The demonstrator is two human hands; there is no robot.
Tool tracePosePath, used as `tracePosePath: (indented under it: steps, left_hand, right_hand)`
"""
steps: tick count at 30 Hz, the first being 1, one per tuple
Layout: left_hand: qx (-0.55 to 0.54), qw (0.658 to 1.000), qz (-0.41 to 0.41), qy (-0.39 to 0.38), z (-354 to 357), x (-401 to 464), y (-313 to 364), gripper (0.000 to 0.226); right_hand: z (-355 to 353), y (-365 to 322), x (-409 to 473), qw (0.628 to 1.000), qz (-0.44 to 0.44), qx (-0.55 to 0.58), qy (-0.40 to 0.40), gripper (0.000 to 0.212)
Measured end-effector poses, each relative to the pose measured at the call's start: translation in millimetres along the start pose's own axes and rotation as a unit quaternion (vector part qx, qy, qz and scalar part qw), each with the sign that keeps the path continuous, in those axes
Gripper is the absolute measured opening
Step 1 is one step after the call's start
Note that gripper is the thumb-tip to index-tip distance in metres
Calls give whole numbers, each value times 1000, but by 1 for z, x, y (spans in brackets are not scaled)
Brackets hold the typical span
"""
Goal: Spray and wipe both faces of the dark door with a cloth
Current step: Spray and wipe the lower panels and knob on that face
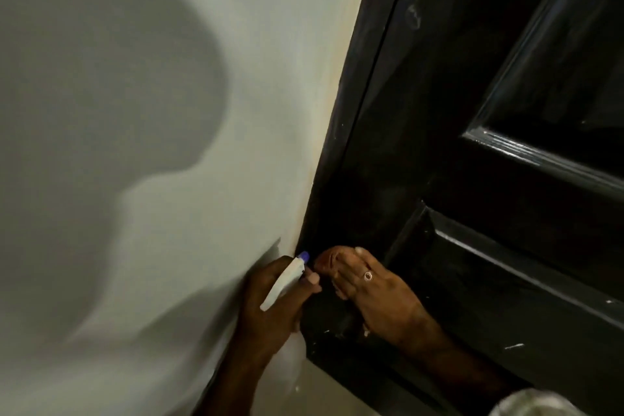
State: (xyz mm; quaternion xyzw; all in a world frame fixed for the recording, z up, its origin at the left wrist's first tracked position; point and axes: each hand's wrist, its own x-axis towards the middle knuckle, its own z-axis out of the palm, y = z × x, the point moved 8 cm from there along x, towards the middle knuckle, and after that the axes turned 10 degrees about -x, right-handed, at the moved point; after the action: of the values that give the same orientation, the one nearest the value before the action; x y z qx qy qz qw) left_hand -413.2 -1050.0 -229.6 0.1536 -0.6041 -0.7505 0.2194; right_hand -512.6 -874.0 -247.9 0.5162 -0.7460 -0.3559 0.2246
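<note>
L hand (270,300) grips spray bottle (287,280), R hand (374,294) on dark door (472,179).
</note>
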Motion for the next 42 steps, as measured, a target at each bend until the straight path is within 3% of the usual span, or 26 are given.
tracePosePath:
  steps: [2, 4, 6, 8, 10, 11, 13, 15, 17, 18, 20, 23, 25, 30, 32, 34, 36, 39, 42]
  left_hand:
    - [-30, 999, 8, -6, 8, 1, 11, 49]
    - [-51, 998, 31, -1, 14, -1, 29, 35]
    - [-51, 997, 64, 16, 16, -1, 50, 29]
    - [-76, 996, 51, -25, 28, 1, 62, 10]
    - [-96, 993, 64, -25, 34, 6, 75, 19]
    - [-85, 993, 86, -6, 32, 10, 79, 36]
    - [-79, 992, 97, 6, 32, 17, 83, 57]
    - [-76, 993, 85, -10, 35, 20, 83, 53]
    - [-87, 993, 75, -21, 35, 19, 81, 39]
    - [-85, 994, 68, -26, 34, 17, 81, 37]
    - [-83, 995, 47, -39, 37, 14, 85, 36]
    - [-91, 995, 31, -38, 42, 15, 97, 24]
    - [-105, 993, 34, -32, 47, 14, 118, 20]
    - [-92, 993, 58, -41, 64, 13, 172, 37]
    - [-78, 992, 77, -58, 74, 15, 190, 46]
    - [-70, 990, 103, -73, 85, 17, 208, 44]
    - [-59, 987, 123, -81, 93, 20, 220, 33]
    - [-38, 986, 128, -98, 107, 22, 226, 20]
    - [-29, 984, 125, -121, 122, 17, 229, 19]
  right_hand:
    - [-59, 69, 11, 994, 94, -9, 49, 109]
    - [-136, 154, 23, 969, 193, -40, 149, 88]
    - [-204, 238, 23, 919, 310, -81, 229, 68]
    - [-255, 303, 15, 861, 426, -82, 264, 67]
    - [-276, 326, 18, 831, 483, -69, 268, 69]
    - [-273, 320, 24, 836, 479, -69, 259, 70]
    - [-242, 277, 46, 882, 397, -69, 245, 70]
    - [-188, 209, 59, 939, 269, -38, 210, 75]
    - [-133, 147, 54, 977, 158, -20, 139, 94]
    - [-112, 124, 48, 989, 112, -28, 91, 102]
    - [-99, 109, 37, 997, 62, -31, 26, 94]
    - [-137, 151, 29, 993, 77, -71, 62, 77]
    - [-189, 215, 25, 975, 148, -113, 119, 71]
    - [-328, 403, -14, 878, 390, -144, 236, 67]
    - [-355, 437, -28, 841, 466, -109, 252, 68]
    - [-352, 427, -32, 832, 486, -103, 247, 70]
    - [-322, 384, -34, 847, 464, -109, 233, 70]
    - [-241, 288, -42, 904, 376, -95, 180, 67]
    - [-166, 206, -65, 958, 271, -62, 72, 81]
